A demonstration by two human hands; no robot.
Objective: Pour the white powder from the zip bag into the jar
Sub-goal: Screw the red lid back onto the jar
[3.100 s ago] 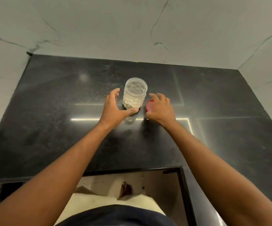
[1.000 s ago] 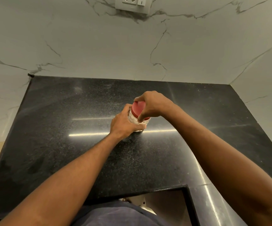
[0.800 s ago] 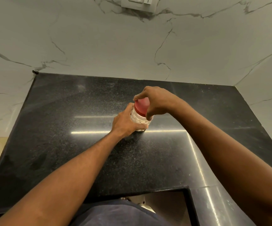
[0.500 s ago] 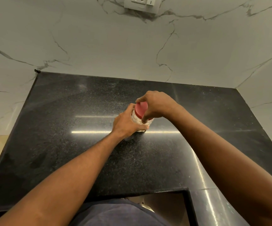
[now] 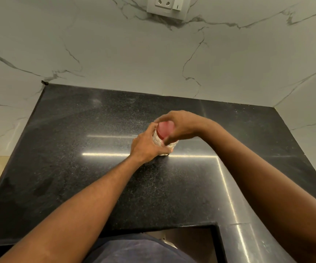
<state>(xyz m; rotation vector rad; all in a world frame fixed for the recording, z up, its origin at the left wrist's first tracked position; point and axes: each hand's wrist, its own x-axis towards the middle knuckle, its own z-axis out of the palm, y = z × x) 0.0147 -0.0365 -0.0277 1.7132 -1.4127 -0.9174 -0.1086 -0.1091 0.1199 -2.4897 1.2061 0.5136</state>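
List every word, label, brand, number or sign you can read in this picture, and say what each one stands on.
No words, brands or numbers can be read.
Red lid: plain, and blurred.
Jar: no label shows between the left hand and right hand.
Wall socket plate: one small dark mark on its switch, too small to read.
Black countertop: no print.

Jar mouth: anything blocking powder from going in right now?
Yes. The red lid sits on the jar, covering its mouth. The right hand grips the lid from above and the left hand holds the jar's body. No zip bag is in view.
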